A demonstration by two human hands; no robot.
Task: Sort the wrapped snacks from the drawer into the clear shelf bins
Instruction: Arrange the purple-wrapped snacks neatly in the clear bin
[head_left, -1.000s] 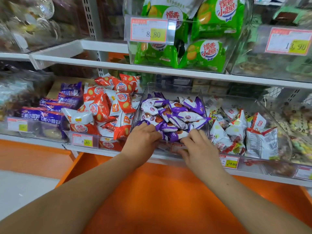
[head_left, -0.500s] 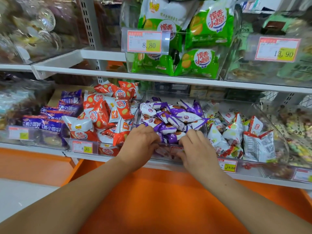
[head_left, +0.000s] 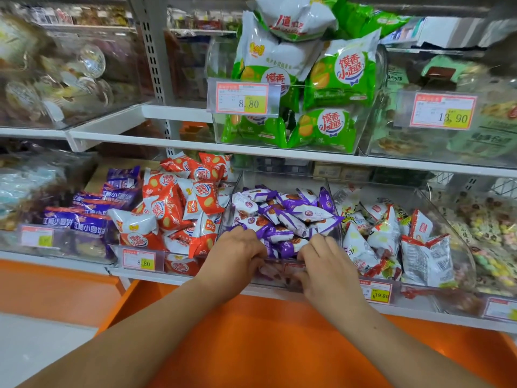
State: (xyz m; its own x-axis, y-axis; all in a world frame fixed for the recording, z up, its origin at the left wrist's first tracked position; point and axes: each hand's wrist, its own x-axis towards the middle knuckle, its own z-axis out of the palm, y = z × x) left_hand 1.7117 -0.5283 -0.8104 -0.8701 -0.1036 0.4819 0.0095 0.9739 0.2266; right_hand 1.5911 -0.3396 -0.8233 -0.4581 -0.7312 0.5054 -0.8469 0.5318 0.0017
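Note:
A clear shelf bin (head_left: 282, 178) on the lower shelf holds a heap of purple-and-white wrapped snacks (head_left: 292, 214). My left hand (head_left: 237, 254) has its fingers curled over the bin's front rim on the left. Beside it on the right, my right hand (head_left: 326, 266) grips the same front wall, fingers over the rim and thumb on the outside. Neither hand holds a loose snack that I can see. Below my forearms lies the orange drawer (head_left: 265, 345); its inside is hidden by my arms.
Left of that bin sits one with red-and-white packs (head_left: 181, 203), then purple packs (head_left: 92, 214). Right of it are white-and-red packs (head_left: 387, 238). On the upper shelf stand green bags (head_left: 335, 79). Price tags (head_left: 242, 99) hang on the bin fronts.
Both hands have slid from the front snacks down onto the bin's front rim and curled over it. The view has tilted up, showing more of the upper shelf.

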